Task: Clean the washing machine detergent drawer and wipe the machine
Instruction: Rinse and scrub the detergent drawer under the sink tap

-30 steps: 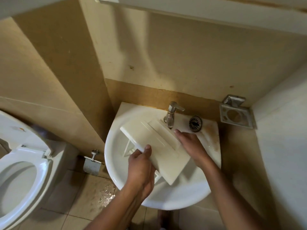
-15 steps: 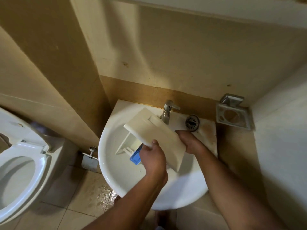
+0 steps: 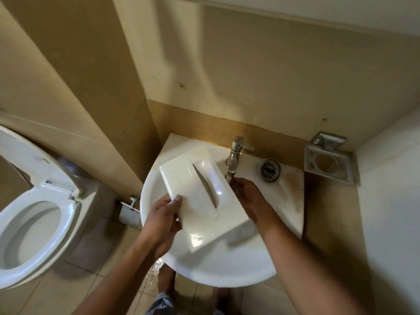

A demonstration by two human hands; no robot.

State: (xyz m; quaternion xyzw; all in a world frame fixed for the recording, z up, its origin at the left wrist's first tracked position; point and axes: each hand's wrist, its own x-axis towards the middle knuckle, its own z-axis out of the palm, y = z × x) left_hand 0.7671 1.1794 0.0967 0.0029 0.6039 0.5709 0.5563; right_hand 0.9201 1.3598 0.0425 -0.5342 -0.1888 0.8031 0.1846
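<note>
- White plastic detergent drawer [image 3: 200,201] is held over the white washbasin [image 3: 204,275] — front panel facing up, its recessed handle showing, its long side running diagonally from upper left to lower right.
- Left hand [image 3: 163,221] grips the drawer's near left edge, with the thumb pressed on the top face and the fingers going beneath it.
- Right hand [image 3: 250,198] lies against the drawer's right edge, just under the spout of the tap [image 3: 236,153]. Its fingers are partly hidden, so I cannot tell whether it grasps the drawer.
- A round metal drain strainer [image 3: 270,170] lies on the basin's ledge, right of the tap.
- A metal soap holder [image 3: 328,162] is fixed to the wall right of the basin. A toilet [image 3: 34,223] with its lid raised stands to the left, with a paper holder [image 3: 128,213] between it and the basin.
</note>
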